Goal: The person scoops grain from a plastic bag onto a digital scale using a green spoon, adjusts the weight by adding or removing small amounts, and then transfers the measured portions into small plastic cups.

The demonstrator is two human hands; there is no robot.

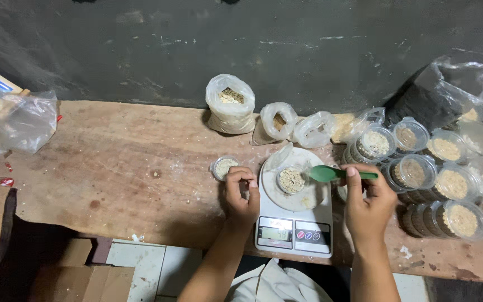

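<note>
A worn, stained wooden table [113, 162] stands against a dark, scuffed wall. On a white digital scale [294, 223] sits a small round clear cup [291, 180] of pale crumbly grains, between both hands. The right hand [369, 204] grips a green plastic spoon [331, 174] at the cup's rim; the left hand [241, 193], just beside the scale, is curled shut, holding nothing I can make out.

Wall: we faced a dark grey wall [320, 50], scuffed and streaked with pale scratches.
Bench: we saw a worn wooden bench [118, 168] below it, stained, its near edge chipped and ragged.
Floor: we made out pale tiles [141, 268] under the bench.
Light: we found it dim and even, with soft shadows.
</note>
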